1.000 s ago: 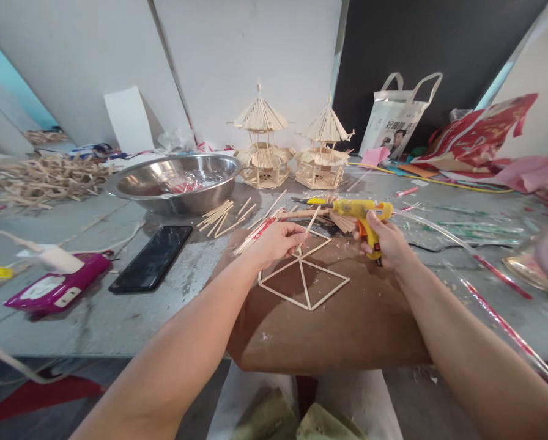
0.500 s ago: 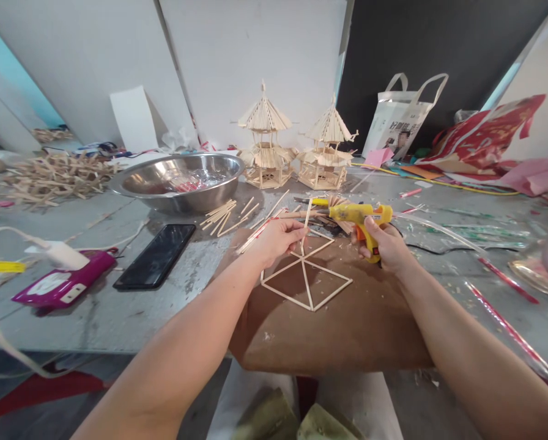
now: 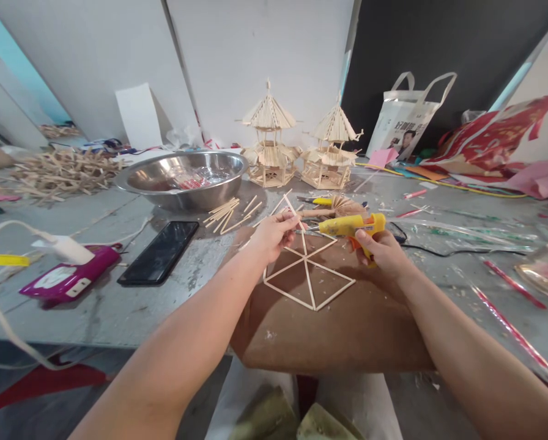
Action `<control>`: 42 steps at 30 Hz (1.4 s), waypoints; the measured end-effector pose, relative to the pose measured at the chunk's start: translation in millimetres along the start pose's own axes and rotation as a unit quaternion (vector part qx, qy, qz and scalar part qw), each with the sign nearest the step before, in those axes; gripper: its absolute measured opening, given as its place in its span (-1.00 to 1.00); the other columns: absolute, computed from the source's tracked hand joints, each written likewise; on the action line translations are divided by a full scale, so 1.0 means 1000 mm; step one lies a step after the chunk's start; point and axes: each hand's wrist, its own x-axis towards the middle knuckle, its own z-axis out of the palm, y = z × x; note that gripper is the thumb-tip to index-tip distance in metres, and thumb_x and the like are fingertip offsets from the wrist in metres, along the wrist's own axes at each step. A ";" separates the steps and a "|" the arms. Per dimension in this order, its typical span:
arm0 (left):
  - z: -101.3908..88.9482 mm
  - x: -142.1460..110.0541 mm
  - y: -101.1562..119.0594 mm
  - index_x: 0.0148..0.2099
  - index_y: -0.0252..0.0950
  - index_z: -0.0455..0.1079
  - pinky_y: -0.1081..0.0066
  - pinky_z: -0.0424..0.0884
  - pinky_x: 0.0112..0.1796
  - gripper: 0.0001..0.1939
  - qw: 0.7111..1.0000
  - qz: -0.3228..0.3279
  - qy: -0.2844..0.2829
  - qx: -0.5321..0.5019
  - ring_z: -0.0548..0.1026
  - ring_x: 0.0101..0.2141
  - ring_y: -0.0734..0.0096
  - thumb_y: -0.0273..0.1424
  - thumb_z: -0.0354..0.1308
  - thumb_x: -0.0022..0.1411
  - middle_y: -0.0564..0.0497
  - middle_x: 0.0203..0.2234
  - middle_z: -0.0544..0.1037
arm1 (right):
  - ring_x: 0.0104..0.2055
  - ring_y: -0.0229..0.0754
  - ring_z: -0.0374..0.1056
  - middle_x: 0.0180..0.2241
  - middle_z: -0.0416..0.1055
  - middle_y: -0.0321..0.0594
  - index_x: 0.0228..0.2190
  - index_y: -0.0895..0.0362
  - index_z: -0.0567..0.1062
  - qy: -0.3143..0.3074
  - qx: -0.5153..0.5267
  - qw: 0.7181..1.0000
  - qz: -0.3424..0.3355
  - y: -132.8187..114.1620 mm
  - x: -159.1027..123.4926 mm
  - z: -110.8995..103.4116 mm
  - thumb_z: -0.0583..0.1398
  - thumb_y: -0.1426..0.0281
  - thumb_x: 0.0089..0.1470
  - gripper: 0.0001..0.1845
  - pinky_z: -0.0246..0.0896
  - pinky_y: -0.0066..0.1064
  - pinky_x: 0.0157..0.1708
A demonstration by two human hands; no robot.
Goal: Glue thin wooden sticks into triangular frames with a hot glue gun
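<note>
Between the fingertips of my left hand (image 3: 276, 237) is a thin wooden stick (image 3: 293, 211), tilted with its top end to the left. My right hand (image 3: 380, 250) is wrapped round a yellow hot glue gun (image 3: 351, 226), whose nozzle points left at the stick's lower end. Whether the nozzle touches the stick I cannot tell. Below both hands a flat hexagonal stick frame with spokes (image 3: 307, 281) lies on a brown board (image 3: 342, 330). My left hand covers part of its far left side.
Loose sticks (image 3: 225, 211) lie by a steel bowl (image 3: 177, 177). Two stick pagodas (image 3: 270, 140) stand at the back. A phone (image 3: 159, 253) and a purple power strip (image 3: 72, 275) are at left. The gun's black cord (image 3: 452, 251) runs right, near plastic tubes (image 3: 512, 284).
The glue gun has moved left, bringing its nozzle to the stick. The stick in my left hand has tipped from nearly upright to leaning left.
</note>
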 end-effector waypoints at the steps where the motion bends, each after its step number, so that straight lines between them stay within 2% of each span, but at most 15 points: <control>1: 0.000 0.000 0.000 -0.50 -0.37 0.24 0.67 0.06 -0.75 -0.86 1.000 -0.003 0.002 -0.004 0.16 -0.77 0.78 -0.43 0.16 -0.08 0.08 -0.61 0.44 | -0.80 -0.41 0.05 -0.77 0.22 -0.34 -0.66 0.18 0.34 0.000 0.000 1.000 -0.001 0.001 0.000 0.000 0.12 0.07 -0.18 -0.60 -0.10 -0.54 -0.81; 12: 0.003 -0.003 0.003 -0.52 -0.37 0.24 0.68 0.07 -0.77 -0.90 0.999 -0.019 0.020 -0.022 0.17 -0.78 0.78 -0.50 0.13 -0.04 0.06 -0.60 0.46 | -0.80 -0.43 0.02 -0.76 0.24 -0.31 -0.64 0.17 0.33 0.005 -0.016 1.000 0.007 -0.001 -0.001 0.002 0.11 0.04 -0.20 -0.58 -0.14 -0.54 -0.81; 42: 0.003 -0.003 0.003 -0.51 -0.38 0.26 0.69 0.07 -0.78 -0.92 0.999 -0.016 0.010 -0.035 0.18 -0.81 0.77 -0.52 0.10 -0.02 0.07 -0.62 0.46 | -0.81 -0.43 0.00 -0.81 0.17 -0.35 -0.68 0.18 0.30 0.016 -0.037 0.999 0.034 0.000 0.000 0.001 0.10 0.00 -0.21 -0.54 -0.16 -0.55 -0.81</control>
